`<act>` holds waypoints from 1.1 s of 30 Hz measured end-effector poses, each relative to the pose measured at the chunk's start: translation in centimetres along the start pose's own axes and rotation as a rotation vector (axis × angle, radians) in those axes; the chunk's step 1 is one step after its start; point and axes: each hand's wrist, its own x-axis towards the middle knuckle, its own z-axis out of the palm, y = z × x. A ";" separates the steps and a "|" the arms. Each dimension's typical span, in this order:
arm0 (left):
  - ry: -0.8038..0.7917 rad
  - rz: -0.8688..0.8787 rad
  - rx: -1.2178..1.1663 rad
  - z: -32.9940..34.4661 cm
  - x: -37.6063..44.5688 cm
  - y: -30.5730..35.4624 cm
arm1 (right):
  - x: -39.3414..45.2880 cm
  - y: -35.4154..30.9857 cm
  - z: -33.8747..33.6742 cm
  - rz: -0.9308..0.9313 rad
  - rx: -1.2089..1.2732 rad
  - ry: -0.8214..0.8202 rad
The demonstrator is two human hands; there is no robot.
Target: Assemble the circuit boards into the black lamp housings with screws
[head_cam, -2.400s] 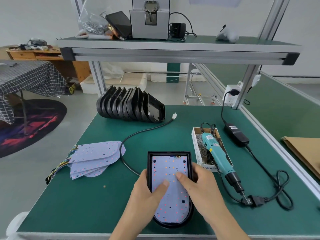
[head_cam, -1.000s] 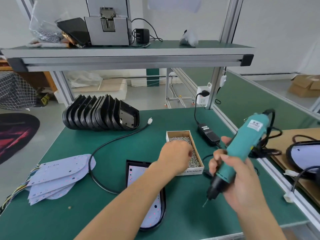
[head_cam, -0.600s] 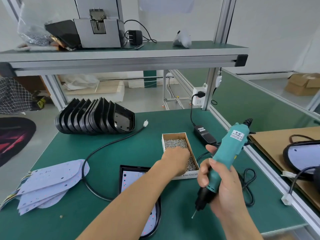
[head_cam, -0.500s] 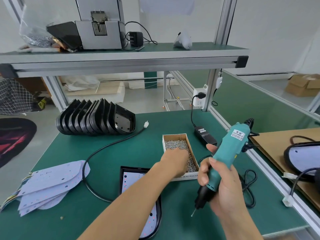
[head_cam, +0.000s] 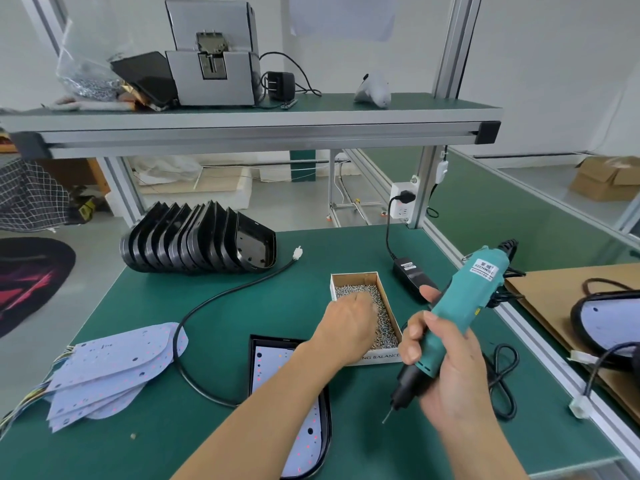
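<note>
The black lamp housing (head_cam: 325, 407) with its circuit board (head_cam: 273, 367) lies under your left forearm. Your left hand (head_cam: 349, 327) reaches into the screw box (head_cam: 381, 318), fingers hidden, grip unclear. Your right hand (head_cam: 446, 368), beside it, is wrapped around the teal screwdriver (head_cam: 460, 306), bit pointing down.

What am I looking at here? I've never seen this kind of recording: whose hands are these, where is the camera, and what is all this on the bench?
There is no robot: a head-worn camera looks down at a person's hands over a green workbench. The right hand grips a teal electric screwdriver, bit pointing down. The left hand reaches into a cardboard box of screws; whether it holds any is hidden. Under the left forearm lies a black lamp housing with a circuit board in it. At left lies a pile of spare circuit boards; behind it, a row of empty housings.
</note>
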 end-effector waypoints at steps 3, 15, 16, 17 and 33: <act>0.081 -0.058 -0.130 -0.5 -0.4 0.0 | -0.1 -0.1 0.4 -0.003 0.005 -0.005; 0.187 -0.417 -1.096 -3.7 -11.4 1.6 | -0.9 -1.6 2.0 -0.100 0.184 -0.075; 0.196 -0.426 -1.094 -3.7 -12.3 1.8 | -1.1 -1.7 2.4 -0.105 0.190 -0.083; 0.205 -0.432 -1.084 -3.7 -13.0 1.9 | -1.3 -1.8 2.8 -0.109 0.189 -0.094; 0.278 -0.780 -1.852 -6.2 -16.9 5.5 | -3.2 -2.4 6.6 -0.251 0.172 -0.137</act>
